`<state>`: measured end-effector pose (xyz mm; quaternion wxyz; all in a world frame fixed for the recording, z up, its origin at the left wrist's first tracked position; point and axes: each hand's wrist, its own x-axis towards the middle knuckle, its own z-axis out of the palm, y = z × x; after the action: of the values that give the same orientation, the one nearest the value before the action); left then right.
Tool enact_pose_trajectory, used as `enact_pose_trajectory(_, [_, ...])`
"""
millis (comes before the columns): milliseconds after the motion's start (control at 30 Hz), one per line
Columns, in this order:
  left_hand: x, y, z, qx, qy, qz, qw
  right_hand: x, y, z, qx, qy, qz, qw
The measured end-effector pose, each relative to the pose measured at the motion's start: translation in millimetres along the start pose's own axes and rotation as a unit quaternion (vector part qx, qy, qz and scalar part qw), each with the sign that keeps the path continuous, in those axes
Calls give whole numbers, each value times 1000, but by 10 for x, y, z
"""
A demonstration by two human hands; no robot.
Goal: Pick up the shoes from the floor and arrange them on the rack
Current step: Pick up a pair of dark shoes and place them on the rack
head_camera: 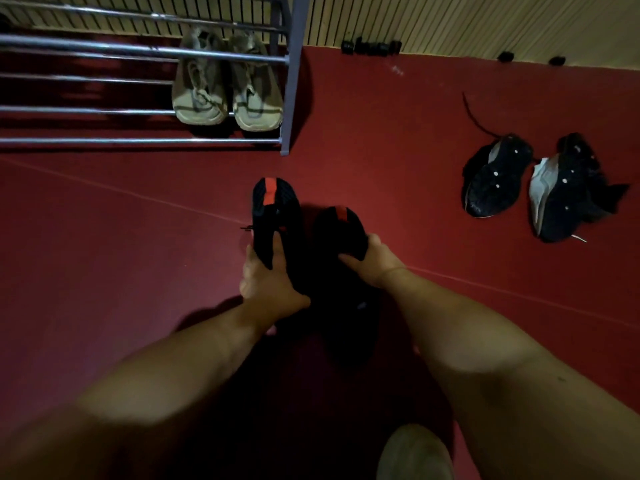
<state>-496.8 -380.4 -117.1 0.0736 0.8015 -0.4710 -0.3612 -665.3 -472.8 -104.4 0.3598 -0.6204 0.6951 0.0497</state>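
Note:
Two black shoes with red patches are in my hands above the red floor. My left hand point(268, 275) grips the left black shoe point(275, 209), which is tilted with its sole showing. My right hand point(372, 263) grips the right black shoe point(343, 230) near its toe end. A beige pair of shoes point(227, 84) stands side by side on a lower shelf of the metal rack point(289, 98), at the rack's right end. Another black pair point(540, 188) lies on its side on the floor to the right.
The rack's chrome bars point(104, 50) run leftward with bare shelf space beside the beige pair. A slatted wall point(450, 22) with small dark objects point(372, 47) at its base borders the red floor point(104, 237). A beige rounded thing point(415, 452) shows at the bottom edge.

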Motion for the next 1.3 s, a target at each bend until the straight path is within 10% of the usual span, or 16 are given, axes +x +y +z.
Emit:
enact_pose_trajectory(100, [26, -42, -33, -106, 58, 2, 993, 46, -45, 0, -10, 17, 25, 999])
enact_pose_trajectory(433, [326, -468, -225, 66, 47, 165, 983, 411, -268, -244, 46, 126, 32, 990])
enact_pose_trajectory(767, [160, -217, -184, -57, 69, 68, 994, 194, -296, 72, 74, 131, 15, 989])
enact_pose_trajectory(967, [-65, 37, 51, 69, -29, 3, 997, -175, 20, 305, -10, 124, -57, 991])
enact_pose_trajectory(1300, [89, -259, -141, 113, 26, 50, 992, -257, 82, 361, -80, 67, -140, 985])
